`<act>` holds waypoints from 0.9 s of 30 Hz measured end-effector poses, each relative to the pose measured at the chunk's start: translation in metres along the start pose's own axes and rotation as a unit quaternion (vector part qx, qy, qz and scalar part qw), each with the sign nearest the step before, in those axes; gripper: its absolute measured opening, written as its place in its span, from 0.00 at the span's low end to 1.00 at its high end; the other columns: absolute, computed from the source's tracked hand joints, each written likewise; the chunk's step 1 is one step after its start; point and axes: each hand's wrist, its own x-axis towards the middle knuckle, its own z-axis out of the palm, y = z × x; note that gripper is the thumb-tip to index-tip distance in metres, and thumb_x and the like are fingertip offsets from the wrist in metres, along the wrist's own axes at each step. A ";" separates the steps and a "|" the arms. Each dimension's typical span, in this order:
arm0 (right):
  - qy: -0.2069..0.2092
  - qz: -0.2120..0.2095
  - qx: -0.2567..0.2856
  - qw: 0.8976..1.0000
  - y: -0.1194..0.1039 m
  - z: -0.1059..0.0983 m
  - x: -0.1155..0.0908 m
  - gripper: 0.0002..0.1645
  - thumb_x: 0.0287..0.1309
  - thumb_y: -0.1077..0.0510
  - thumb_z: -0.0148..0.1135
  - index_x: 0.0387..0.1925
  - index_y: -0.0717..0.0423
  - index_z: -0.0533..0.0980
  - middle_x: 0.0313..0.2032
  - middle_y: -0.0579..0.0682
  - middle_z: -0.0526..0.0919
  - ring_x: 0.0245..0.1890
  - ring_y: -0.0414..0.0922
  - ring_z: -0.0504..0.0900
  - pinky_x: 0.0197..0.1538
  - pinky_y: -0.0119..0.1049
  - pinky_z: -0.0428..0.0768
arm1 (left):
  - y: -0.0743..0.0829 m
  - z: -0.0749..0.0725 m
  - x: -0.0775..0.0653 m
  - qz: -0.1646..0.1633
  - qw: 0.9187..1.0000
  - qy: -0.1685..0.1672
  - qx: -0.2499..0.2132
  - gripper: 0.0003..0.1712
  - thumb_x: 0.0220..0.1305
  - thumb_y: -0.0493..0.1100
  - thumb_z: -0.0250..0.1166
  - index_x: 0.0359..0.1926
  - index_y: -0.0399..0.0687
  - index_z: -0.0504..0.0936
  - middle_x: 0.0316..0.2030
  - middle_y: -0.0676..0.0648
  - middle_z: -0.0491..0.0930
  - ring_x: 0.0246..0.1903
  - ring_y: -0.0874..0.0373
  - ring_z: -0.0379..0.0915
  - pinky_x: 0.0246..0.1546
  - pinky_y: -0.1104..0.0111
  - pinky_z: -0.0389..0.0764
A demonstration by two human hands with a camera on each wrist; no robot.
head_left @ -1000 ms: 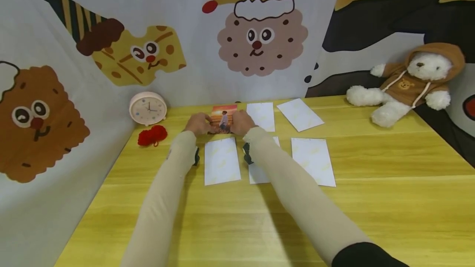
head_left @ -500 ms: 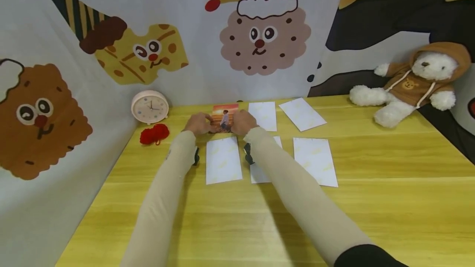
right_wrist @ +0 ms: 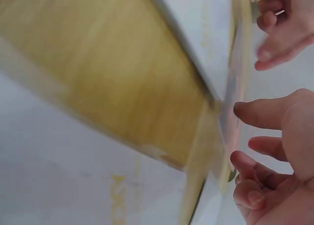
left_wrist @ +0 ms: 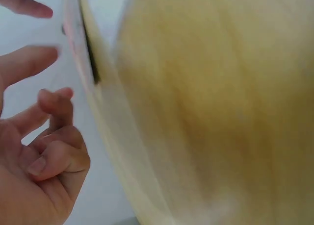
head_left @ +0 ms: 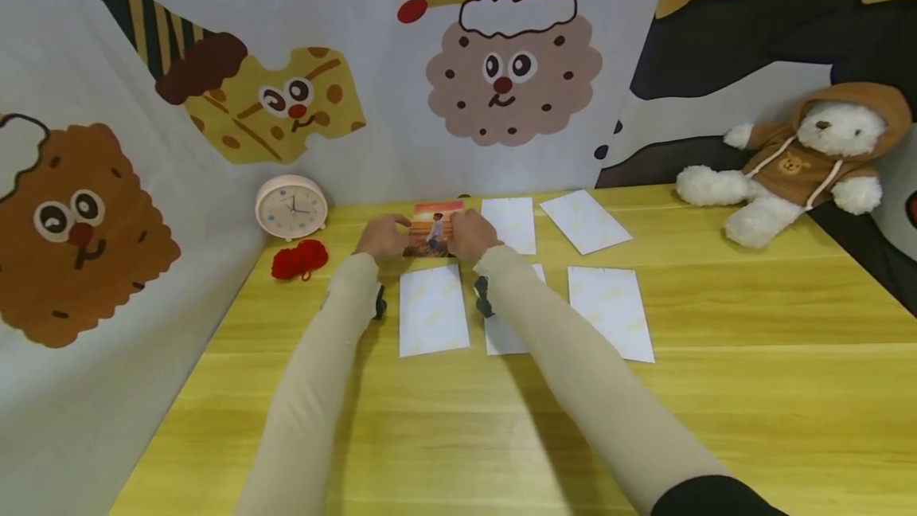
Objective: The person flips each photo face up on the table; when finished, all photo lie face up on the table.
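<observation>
A photo print [head_left: 434,231] lies near the back edge of the table, showing a figure against an orange sunset. My left hand [head_left: 383,237] is at its left side; in the left wrist view the thumb and index finger spread apart, with a small gap to the print's edge. At the right side is my right hand [head_left: 473,236]. Its thumb [right_wrist: 260,112] touches the print in the right wrist view, index finger held apart and the other fingers bent. Just in front lies a white sheet [head_left: 433,310]; a second white sheet [head_left: 501,334] is partly hidden under my right forearm.
Further white sheets [head_left: 509,225] [head_left: 586,221] [head_left: 610,310] lie to the right. A pink clock [head_left: 290,208] and a red yarn bundle [head_left: 299,259] are at the back left. A white teddy bear [head_left: 802,162] in a brown hoodie sits at the back right, against a patterned cloth [head_left: 387,158].
The left fingers have drawn off the photo's left edge, baring more of it. My right hand has shifted very slightly. The view has turned a little to the left.
</observation>
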 end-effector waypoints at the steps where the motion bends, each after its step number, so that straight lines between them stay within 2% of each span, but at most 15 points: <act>1: 0.000 0.001 0.010 1.000 0.001 -0.001 0.000 0.24 0.59 0.61 0.60 0.57 0.61 0.78 0.53 0.61 0.83 0.48 0.54 0.83 0.47 0.46 0.84 | 0.001 -0.001 0.000 0.000 1.000 0.010 -0.017 0.26 0.71 0.50 0.61 0.67 0.49 0.75 0.58 0.40 0.81 0.44 0.49 0.75 0.50 0.53 0.79; 3: -0.002 0.002 0.033 0.999 0.002 -0.004 0.001 0.31 0.60 0.61 0.60 0.66 0.59 0.73 0.58 0.61 0.80 0.53 0.55 0.82 0.50 0.47 0.83 | 0.005 -0.002 -0.001 -0.001 0.998 0.022 -0.059 0.26 0.72 0.51 0.58 0.68 0.49 0.74 0.55 0.39 0.81 0.46 0.47 0.75 0.53 0.50 0.78; 5: -0.003 0.001 0.047 0.999 0.004 -0.008 -0.001 0.35 0.59 0.60 0.62 0.69 0.58 0.69 0.62 0.60 0.78 0.58 0.56 0.79 0.56 0.47 0.82 | 0.009 -0.003 -0.002 -0.001 0.995 0.023 -0.094 0.27 0.73 0.53 0.57 0.68 0.49 0.74 0.53 0.39 0.81 0.47 0.47 0.75 0.52 0.51 0.78; 7: 0.006 -0.006 0.061 0.998 0.006 -0.013 -0.002 0.35 0.59 0.61 0.62 0.69 0.58 0.69 0.61 0.59 0.80 0.56 0.54 0.80 0.58 0.47 0.81 | 0.015 -0.003 -0.002 -0.005 0.990 0.017 -0.138 0.26 0.73 0.52 0.57 0.68 0.50 0.74 0.52 0.40 0.82 0.46 0.47 0.77 0.49 0.53 0.78; 8: 0.011 -0.009 0.072 0.997 0.007 -0.016 -0.003 0.34 0.60 0.61 0.61 0.69 0.58 0.69 0.57 0.60 0.82 0.53 0.54 0.81 0.58 0.46 0.80 | 0.019 -0.003 -0.003 -0.007 0.987 0.014 -0.161 0.26 0.74 0.52 0.56 0.68 0.50 0.75 0.53 0.40 0.82 0.47 0.48 0.77 0.49 0.55 0.78; 11: 0.025 -0.017 0.106 0.994 0.012 -0.024 -0.008 0.33 0.62 0.63 0.60 0.69 0.61 0.69 0.46 0.63 0.84 0.40 0.53 0.79 0.50 0.45 0.81 | 0.031 -0.001 -0.002 -0.008 0.972 0.000 -0.237 0.25 0.75 0.51 0.56 0.67 0.49 0.75 0.58 0.40 0.81 0.52 0.46 0.79 0.53 0.54 0.79; 12: 0.031 -0.018 0.116 0.993 0.015 -0.027 -0.009 0.32 0.62 0.63 0.60 0.68 0.62 0.69 0.44 0.63 0.84 0.38 0.52 0.78 0.47 0.45 0.80 | 0.035 0.000 -0.002 -0.007 0.963 -0.006 -0.270 0.25 0.75 0.50 0.56 0.67 0.47 0.75 0.60 0.39 0.80 0.56 0.44 0.78 0.57 0.52 0.78; 14: 0.032 -0.014 0.131 0.991 0.020 -0.033 -0.012 0.32 0.64 0.61 0.62 0.69 0.62 0.69 0.42 0.63 0.83 0.36 0.51 0.77 0.45 0.45 0.79 | 0.043 0.002 -0.002 0.000 0.949 -0.024 -0.314 0.25 0.76 0.48 0.55 0.68 0.44 0.73 0.62 0.36 0.78 0.58 0.42 0.77 0.61 0.51 0.76; 16: 0.037 -0.010 0.132 0.991 0.026 -0.039 -0.014 0.33 0.64 0.58 0.64 0.68 0.62 0.69 0.46 0.61 0.82 0.42 0.50 0.78 0.48 0.45 0.79 | 0.050 0.004 -0.001 0.002 0.937 -0.046 -0.347 0.26 0.76 0.47 0.54 0.69 0.42 0.72 0.63 0.35 0.77 0.57 0.42 0.77 0.60 0.52 0.76; 18: 0.039 -0.004 0.132 0.990 0.033 -0.043 -0.016 0.34 0.63 0.56 0.66 0.68 0.61 0.69 0.50 0.62 0.82 0.47 0.52 0.79 0.54 0.46 0.79 | 0.055 0.007 -0.001 0.007 0.929 -0.064 -0.363 0.26 0.76 0.47 0.54 0.70 0.43 0.71 0.59 0.36 0.79 0.50 0.44 0.79 0.55 0.54 0.77; 21: 0.037 0.006 0.134 0.990 0.044 -0.050 -0.021 0.34 0.63 0.56 0.66 0.68 0.61 0.69 0.51 0.63 0.82 0.51 0.55 0.80 0.57 0.48 0.78 | 0.061 0.012 -0.001 0.016 0.925 -0.084 -0.371 0.26 0.77 0.48 0.53 0.70 0.44 0.71 0.46 0.46 0.83 0.39 0.55 0.78 0.47 0.60 0.77; 24: 0.028 0.021 0.141 0.989 0.057 -0.056 -0.026 0.34 0.63 0.55 0.65 0.68 0.60 0.69 0.53 0.64 0.81 0.53 0.55 0.79 0.59 0.49 0.78 | 0.066 0.018 -0.002 0.020 0.917 -0.098 -0.385 0.26 0.76 0.46 0.54 0.70 0.43 0.71 0.37 0.51 0.81 0.33 0.60 0.78 0.39 0.66 0.76; 27: 0.016 0.042 0.143 0.989 0.070 -0.061 -0.033 0.35 0.64 0.54 0.64 0.70 0.60 0.67 0.56 0.64 0.79 0.56 0.56 0.78 0.60 0.50 0.78 | 0.069 0.024 -0.003 0.018 0.913 -0.109 -0.392 0.27 0.75 0.45 0.55 0.70 0.43 0.69 0.44 0.44 0.84 0.35 0.59 0.80 0.37 0.70 0.76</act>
